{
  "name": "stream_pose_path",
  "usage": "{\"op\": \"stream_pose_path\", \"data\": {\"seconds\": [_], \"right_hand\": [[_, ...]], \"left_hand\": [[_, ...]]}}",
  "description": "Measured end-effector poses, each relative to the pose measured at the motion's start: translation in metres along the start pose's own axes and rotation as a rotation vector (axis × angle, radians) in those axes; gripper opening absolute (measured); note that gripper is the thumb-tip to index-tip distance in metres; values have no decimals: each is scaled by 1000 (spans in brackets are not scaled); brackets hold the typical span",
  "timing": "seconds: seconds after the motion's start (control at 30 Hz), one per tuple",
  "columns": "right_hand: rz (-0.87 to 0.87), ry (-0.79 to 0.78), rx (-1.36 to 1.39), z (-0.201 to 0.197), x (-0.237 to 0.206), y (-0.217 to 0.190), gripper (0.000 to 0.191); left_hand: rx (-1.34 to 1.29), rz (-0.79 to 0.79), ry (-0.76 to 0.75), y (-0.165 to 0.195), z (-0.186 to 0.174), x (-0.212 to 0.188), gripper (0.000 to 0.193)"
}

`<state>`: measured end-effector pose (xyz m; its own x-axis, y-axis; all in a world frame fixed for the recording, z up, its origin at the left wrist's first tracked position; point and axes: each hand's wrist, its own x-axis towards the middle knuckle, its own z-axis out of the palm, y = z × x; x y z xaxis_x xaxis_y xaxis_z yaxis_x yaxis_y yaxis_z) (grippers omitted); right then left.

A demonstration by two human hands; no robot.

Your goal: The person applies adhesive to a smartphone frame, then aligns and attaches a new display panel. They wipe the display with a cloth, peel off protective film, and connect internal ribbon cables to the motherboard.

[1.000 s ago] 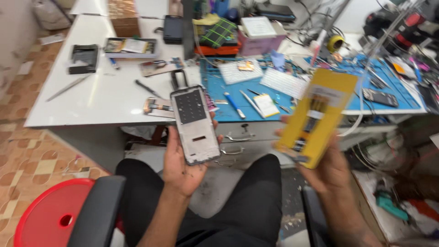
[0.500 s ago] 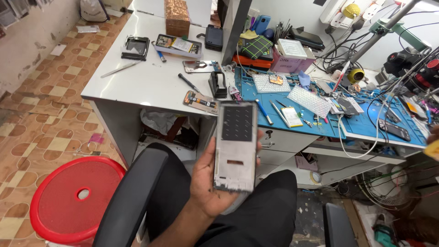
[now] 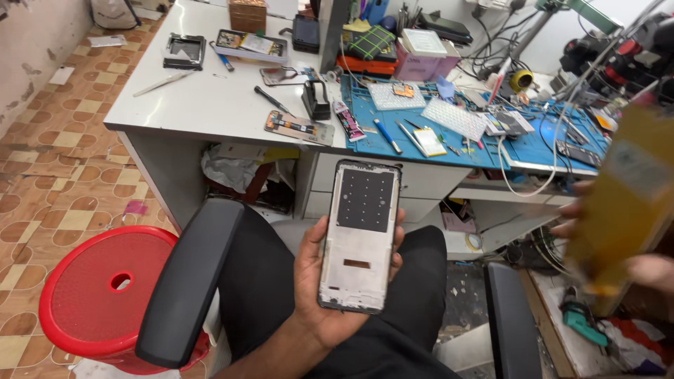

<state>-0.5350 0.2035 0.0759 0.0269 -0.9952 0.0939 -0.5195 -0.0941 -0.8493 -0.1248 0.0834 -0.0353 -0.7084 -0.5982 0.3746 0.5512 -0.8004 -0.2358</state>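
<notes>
My left hand (image 3: 324, 289) holds a phone frame (image 3: 359, 233) upright over my lap, its inner side facing me: a dark panel at the top, bare silver metal below. At the right edge, my right hand (image 3: 649, 269) grips a flat yellow package (image 3: 623, 200), which is blurred. Both hands hang in front of the white workbench (image 3: 203, 105).
A blue work mat (image 3: 533, 144) on the bench carries screwdrivers, tweezers and small parts. Boxes, a phone stand and cables crowd the back. A red plastic stool (image 3: 84, 295) stands at left. Black chair armrests (image 3: 189, 281) flank my legs. Clutter lies on the floor at right.
The view swung left, then back right. The phone frame stayed in my left hand. The yellow package in my right hand left view, then returned at the right edge.
</notes>
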Motion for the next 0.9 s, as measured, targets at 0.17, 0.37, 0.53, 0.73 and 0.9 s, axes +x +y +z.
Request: {"op": "stream_pose_path", "data": {"seconds": [0.17,0.37,0.53,0.73,0.9], "right_hand": [[-15,100,-178,48,-40,-32,88],[-70,130,135,99,-40,-60,88],[-98,58,153,120,-26,-70,86],[44,-56,136,134,9,-64,90],[161,-106,103,135,48,-59,86]], "left_hand": [[146,65,55,-11,-12,-10,65],[345,121,148,-19,-31,-14,61],[529,134,119,-17,-44,-12,56],[681,239,148,-2,-52,3,64],[722,311,154,19,-53,24,73]]}}
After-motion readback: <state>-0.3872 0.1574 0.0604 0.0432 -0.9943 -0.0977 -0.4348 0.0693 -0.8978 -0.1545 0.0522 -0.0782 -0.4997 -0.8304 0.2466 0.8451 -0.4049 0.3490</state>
